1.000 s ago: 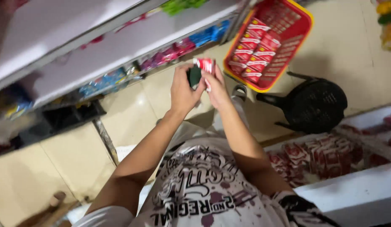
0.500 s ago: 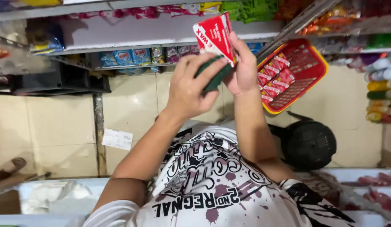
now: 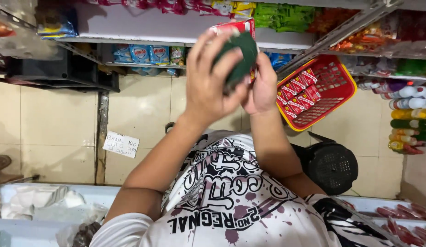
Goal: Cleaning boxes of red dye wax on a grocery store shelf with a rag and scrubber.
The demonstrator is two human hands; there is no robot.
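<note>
The left hand is gripping a dark green pad and pressing it against a red packet, which the right hand is clasping from behind, probably mid-wipe. Next, the packet needs turning for its other face; matching packets are lying in the red basket.

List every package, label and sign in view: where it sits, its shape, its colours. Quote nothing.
Red and white packet: flat, held up by the right hand, partly behind a dark green pad.
Red and white packets: rows in the red basket on the floor.
Blue pouches: low shelf, left.
Green packs: top shelf.
Paper note: white, handwritten, on the floor tiles.
Coloured bottles: stacked at the right edge.
</note>
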